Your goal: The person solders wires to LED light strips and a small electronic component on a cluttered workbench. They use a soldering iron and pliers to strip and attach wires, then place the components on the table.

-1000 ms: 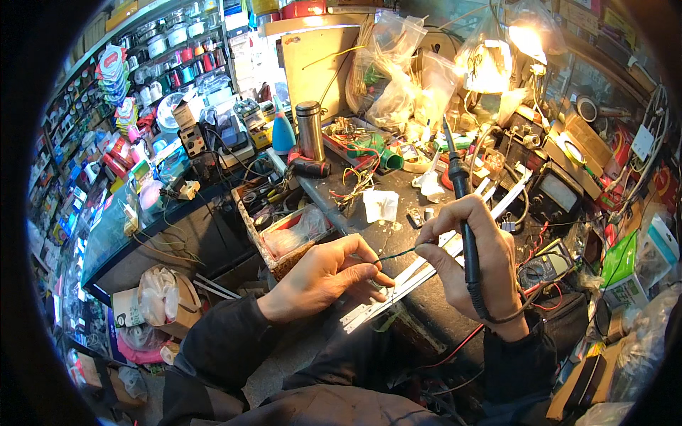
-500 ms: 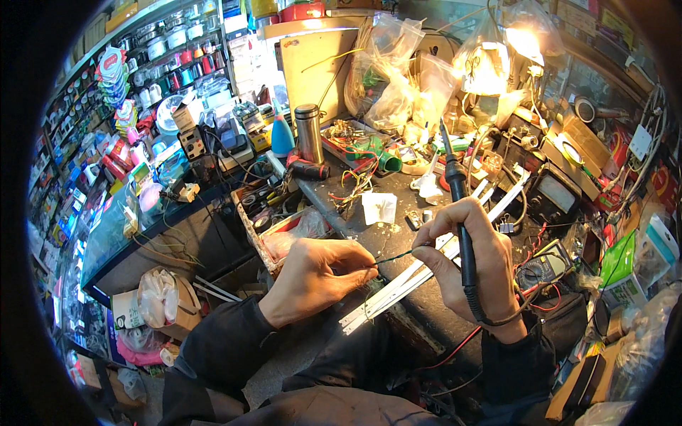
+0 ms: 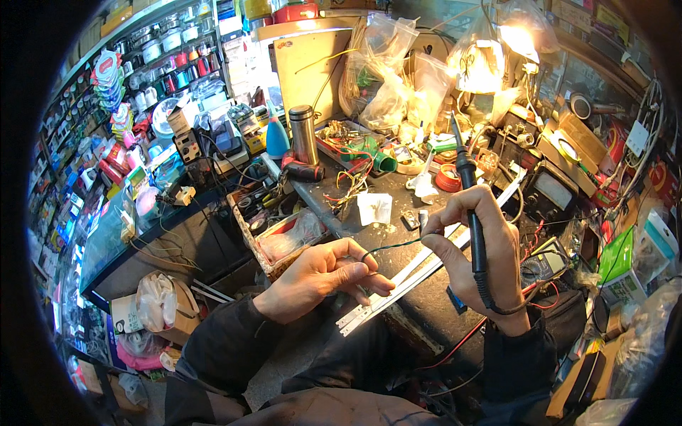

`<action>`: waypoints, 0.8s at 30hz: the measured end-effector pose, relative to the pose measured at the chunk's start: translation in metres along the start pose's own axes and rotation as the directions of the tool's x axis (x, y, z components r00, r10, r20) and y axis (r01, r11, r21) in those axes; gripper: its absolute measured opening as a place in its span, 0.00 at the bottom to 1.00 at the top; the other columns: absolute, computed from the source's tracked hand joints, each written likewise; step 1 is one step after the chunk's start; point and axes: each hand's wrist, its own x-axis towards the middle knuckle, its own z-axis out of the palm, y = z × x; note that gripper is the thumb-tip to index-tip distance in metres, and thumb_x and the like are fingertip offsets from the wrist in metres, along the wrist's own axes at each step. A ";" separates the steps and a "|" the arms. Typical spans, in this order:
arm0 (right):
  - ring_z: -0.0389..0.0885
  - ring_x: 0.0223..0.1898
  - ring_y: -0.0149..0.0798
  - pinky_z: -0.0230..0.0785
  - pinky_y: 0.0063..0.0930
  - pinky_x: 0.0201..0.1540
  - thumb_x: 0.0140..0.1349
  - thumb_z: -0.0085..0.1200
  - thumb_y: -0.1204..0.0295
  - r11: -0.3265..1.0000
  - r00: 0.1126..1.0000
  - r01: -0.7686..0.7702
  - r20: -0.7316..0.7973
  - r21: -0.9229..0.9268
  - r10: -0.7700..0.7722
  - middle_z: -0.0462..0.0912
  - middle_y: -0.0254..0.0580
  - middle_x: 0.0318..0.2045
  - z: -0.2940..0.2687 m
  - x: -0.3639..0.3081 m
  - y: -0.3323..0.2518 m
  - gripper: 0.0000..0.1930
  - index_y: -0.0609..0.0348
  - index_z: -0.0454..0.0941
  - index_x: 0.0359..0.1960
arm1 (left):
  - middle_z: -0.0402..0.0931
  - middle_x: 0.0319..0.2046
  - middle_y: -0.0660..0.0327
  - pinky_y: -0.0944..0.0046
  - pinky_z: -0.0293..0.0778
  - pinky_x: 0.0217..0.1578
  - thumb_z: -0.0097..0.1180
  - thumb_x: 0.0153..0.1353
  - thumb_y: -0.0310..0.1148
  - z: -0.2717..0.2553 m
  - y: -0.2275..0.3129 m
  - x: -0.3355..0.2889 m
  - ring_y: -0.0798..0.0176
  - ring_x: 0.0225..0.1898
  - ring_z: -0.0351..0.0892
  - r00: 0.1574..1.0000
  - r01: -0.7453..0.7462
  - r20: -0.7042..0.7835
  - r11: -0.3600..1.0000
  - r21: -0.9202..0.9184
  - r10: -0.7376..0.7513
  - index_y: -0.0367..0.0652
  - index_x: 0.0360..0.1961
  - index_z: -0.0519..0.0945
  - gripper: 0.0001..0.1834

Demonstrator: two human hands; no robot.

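Observation:
My right hand (image 3: 490,248) is closed round a black soldering iron (image 3: 467,170), its tip pointing up and away from me. The same hand's thumb and forefinger pinch one end of a thin dark green wire (image 3: 398,246). At the wire's other end, my left hand (image 3: 323,275) holds it lightly near the forefinger, the lower fingers loosely spread. Beneath both hands lie long narrow white strips (image 3: 387,298), slanting across the dark workbench (image 3: 334,206) and past its near edge.
A crumpled white paper (image 3: 374,209), a red round tin (image 3: 447,177) and a steel flask (image 3: 304,135) stand beyond my hands. An open drawer (image 3: 284,266) of tools and bags is at left. A multimeter (image 3: 543,264) lies at right, under a lit lamp (image 3: 518,41).
My left fingers have loosened from a tight pinch and spread, and the wire now bows. My right hand has shifted slightly right and toward me, uncovering the red tin.

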 end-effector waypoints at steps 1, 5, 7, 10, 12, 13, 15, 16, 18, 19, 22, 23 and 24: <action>0.90 0.43 0.31 0.80 0.31 0.54 0.60 0.69 0.86 1.000 1.000 0.001 -0.004 0.000 -0.001 0.86 0.37 0.35 0.000 0.000 -0.001 0.18 0.57 0.73 0.45 | 0.89 0.52 0.45 0.63 0.86 0.49 0.53 0.84 0.36 -0.001 0.001 -0.001 0.58 0.54 0.90 0.999 0.034 -0.002 0.999 -0.001 -0.034 0.36 0.60 0.73 0.15; 0.90 0.43 0.32 0.80 0.31 0.54 0.60 0.70 0.85 0.999 1.000 0.013 0.021 -0.031 -0.012 0.86 0.37 0.35 -0.001 -0.002 -0.005 0.19 0.57 0.73 0.45 | 0.90 0.48 0.49 0.68 0.84 0.44 0.61 0.79 0.33 -0.006 0.006 -0.003 0.61 0.49 0.89 0.998 0.054 -0.039 0.983 0.176 -0.048 0.36 0.52 0.80 0.10; 0.90 0.43 0.32 0.80 0.31 0.54 0.60 0.70 0.85 1.000 1.000 0.006 0.028 -0.027 -0.005 0.87 0.37 0.35 -0.001 -0.003 -0.007 0.19 0.57 0.73 0.45 | 0.90 0.45 0.55 0.70 0.81 0.41 0.67 0.74 0.31 -0.006 0.006 -0.003 0.64 0.43 0.88 0.994 0.041 -0.109 0.915 0.400 0.003 0.36 0.45 0.85 0.08; 0.90 0.43 0.33 0.80 0.31 0.54 0.60 0.70 0.85 1.000 1.000 0.007 0.015 -0.022 -0.007 0.87 0.37 0.35 0.000 -0.002 -0.006 0.19 0.57 0.73 0.46 | 0.88 0.37 0.64 0.70 0.76 0.37 0.75 0.67 0.28 -0.006 0.005 0.001 0.70 0.35 0.83 0.897 -0.300 0.019 0.577 0.759 0.441 0.36 0.36 0.90 0.07; 0.91 0.43 0.33 0.80 0.31 0.53 0.60 0.71 0.85 1.000 1.000 0.014 -0.005 0.004 -0.014 0.87 0.37 0.35 0.001 -0.001 -0.005 0.19 0.57 0.73 0.46 | 0.88 0.35 0.65 0.70 0.75 0.36 0.76 0.65 0.27 -0.006 0.002 0.005 0.72 0.34 0.83 0.863 -0.378 0.028 0.609 0.697 0.505 0.36 0.36 0.91 0.06; 0.91 0.43 0.33 0.79 0.31 0.53 0.60 0.71 0.85 1.000 1.000 0.016 -0.015 0.014 -0.016 0.87 0.37 0.35 0.001 -0.001 -0.004 0.19 0.57 0.73 0.46 | 0.87 0.34 0.65 0.69 0.75 0.35 0.76 0.64 0.27 -0.006 0.002 0.007 0.72 0.34 0.83 0.853 -0.397 0.027 0.615 0.681 0.522 0.35 0.36 0.91 0.06; 0.91 0.43 0.33 0.80 0.30 0.53 0.60 0.71 0.85 0.999 0.999 0.039 -0.005 -0.024 -0.039 0.87 0.38 0.35 0.000 -0.001 -0.003 0.19 0.57 0.73 0.46 | 0.87 0.34 0.65 0.69 0.76 0.37 0.75 0.65 0.26 -0.006 0.001 0.003 0.73 0.34 0.82 0.917 -0.263 -0.063 0.714 0.649 0.395 0.36 0.38 0.91 0.05; 0.91 0.43 0.33 0.80 0.30 0.53 0.60 0.71 0.85 0.998 0.999 0.049 -0.001 -0.042 -0.049 0.87 0.38 0.35 -0.001 -0.002 -0.003 0.19 0.57 0.73 0.46 | 0.87 0.34 0.65 0.69 0.76 0.37 0.75 0.66 0.26 -0.005 0.002 0.002 0.73 0.34 0.82 0.943 -0.167 -0.114 0.742 0.649 0.312 0.36 0.39 0.91 0.05; 0.91 0.42 0.33 0.80 0.30 0.53 0.60 0.71 0.85 0.999 0.999 0.032 0.006 -0.032 -0.032 0.87 0.37 0.35 0.000 -0.002 -0.003 0.19 0.57 0.73 0.46 | 0.88 0.35 0.64 0.70 0.77 0.38 0.74 0.67 0.26 -0.003 0.001 0.001 0.73 0.34 0.83 0.939 -0.166 -0.142 0.775 0.610 0.313 0.35 0.41 0.91 0.05; 0.91 0.42 0.33 0.80 0.30 0.52 0.60 0.71 0.85 0.999 1.000 0.024 0.009 -0.027 -0.023 0.87 0.37 0.35 0.000 -0.002 -0.003 0.19 0.57 0.73 0.46 | 0.88 0.35 0.64 0.70 0.78 0.39 0.73 0.68 0.26 -0.002 0.002 0.001 0.73 0.34 0.83 0.937 -0.159 -0.159 0.786 0.597 0.310 0.35 0.42 0.91 0.05; 0.91 0.42 0.33 0.80 0.30 0.52 0.60 0.71 0.85 1.000 0.999 0.019 0.027 -0.023 -0.018 0.87 0.37 0.35 0.000 -0.002 -0.003 0.19 0.57 0.73 0.46 | 0.89 0.36 0.60 0.69 0.80 0.41 0.68 0.74 0.28 0.002 0.003 0.004 0.71 0.37 0.86 0.958 -0.079 -0.197 0.854 0.514 0.208 0.33 0.48 0.89 0.09; 0.91 0.42 0.33 0.80 0.30 0.52 0.60 0.71 0.85 0.999 1.000 0.022 0.022 -0.036 -0.021 0.87 0.37 0.35 0.001 -0.002 -0.004 0.19 0.57 0.73 0.46 | 0.90 0.37 0.59 0.69 0.80 0.42 0.66 0.75 0.29 0.002 0.003 0.005 0.70 0.38 0.87 0.966 -0.099 -0.181 0.908 0.406 0.186 0.32 0.49 0.88 0.10; 0.91 0.42 0.33 0.80 0.30 0.52 0.60 0.71 0.85 0.999 1.000 0.024 0.017 -0.046 -0.023 0.88 0.37 0.35 0.001 -0.002 -0.003 0.19 0.57 0.73 0.46 | 0.90 0.37 0.58 0.68 0.81 0.43 0.64 0.76 0.29 0.003 0.004 0.004 0.69 0.39 0.88 0.975 -0.073 -0.177 0.951 0.301 0.131 0.31 0.51 0.87 0.11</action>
